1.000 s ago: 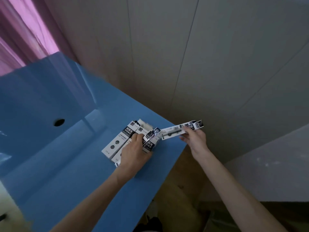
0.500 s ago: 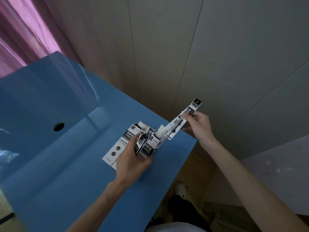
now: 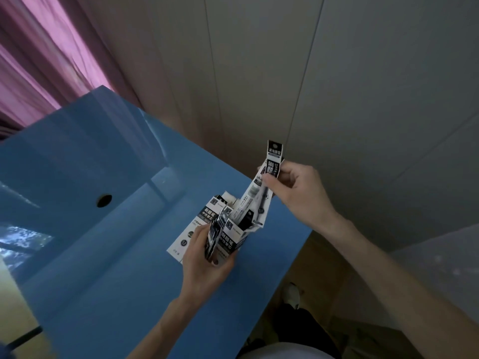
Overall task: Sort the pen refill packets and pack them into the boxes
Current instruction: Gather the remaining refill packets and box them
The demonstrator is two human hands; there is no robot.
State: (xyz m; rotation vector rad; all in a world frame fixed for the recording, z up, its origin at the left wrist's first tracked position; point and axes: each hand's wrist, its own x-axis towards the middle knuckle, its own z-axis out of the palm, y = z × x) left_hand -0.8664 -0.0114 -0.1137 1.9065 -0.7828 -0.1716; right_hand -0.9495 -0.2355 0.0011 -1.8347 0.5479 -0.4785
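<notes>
My left hand (image 3: 207,260) grips a small white-and-black box (image 3: 229,242), tilted up with its flap open, near the right edge of the blue table (image 3: 108,268). My right hand (image 3: 295,187) pinches the upper end of a long pen refill packet (image 3: 256,193), held almost upright. Its lower end sits at the box's open mouth. Another white-and-black box (image 3: 193,229) lies flat on the table just left of my left hand, with more boxes partly hidden behind.
A round hole (image 3: 104,200) is in the table's raised back panel. A pink curtain (image 3: 39,60) hangs at the upper left and a pale panelled wall (image 3: 337,73) is beyond. The table edge drops to the floor on the right, where a shoe (image 3: 293,294) shows.
My right hand has swung the packet from lying level to nearly upright and brought its lower end to the box mouth. My left hand has lifted and tilted the box off the table.
</notes>
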